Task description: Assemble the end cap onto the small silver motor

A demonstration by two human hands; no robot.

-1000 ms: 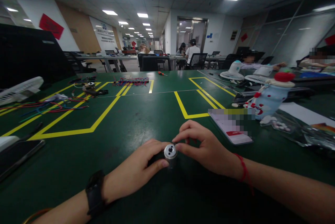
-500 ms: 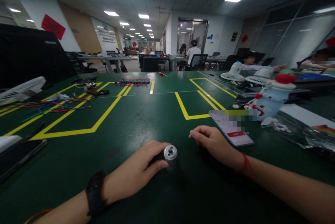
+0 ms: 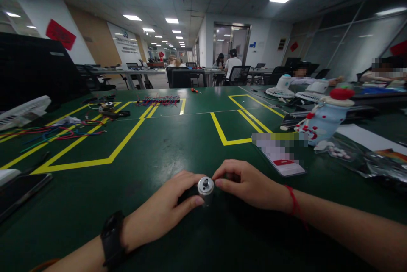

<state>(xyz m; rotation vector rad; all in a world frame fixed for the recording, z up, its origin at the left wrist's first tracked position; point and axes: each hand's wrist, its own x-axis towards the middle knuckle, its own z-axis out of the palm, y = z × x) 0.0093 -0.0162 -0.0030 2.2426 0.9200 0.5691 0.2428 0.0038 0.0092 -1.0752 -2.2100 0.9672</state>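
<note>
A small silver metal cylinder (image 3: pixel 206 189) with a dark shaft on its top face stands upright on the green table (image 3: pixel 152 145). My left hand (image 3: pixel 171 204), with a black watch on the wrist, grips it from the left between thumb and fingers. On the cylinder's right side is my right hand (image 3: pixel 244 182), a red string round its wrist. Its thumb and index fingertips are close together at the cylinder's upper edge; whether anything is between them is too small to tell.
A phone (image 3: pixel 281 157) lies beyond my right hand, near a light blue bottle (image 3: pixel 329 119) with a red top. Wires (image 3: pixel 66 130) and a dark phone (image 3: pixel 23 193) are at the left. White fans (image 3: pixel 281 87) stand at the far right. People sit in the background.
My right hand has moved left, from apart on the right to beside the cylinder's top. My left hand keeps its grip. The view has shifted slightly.
</note>
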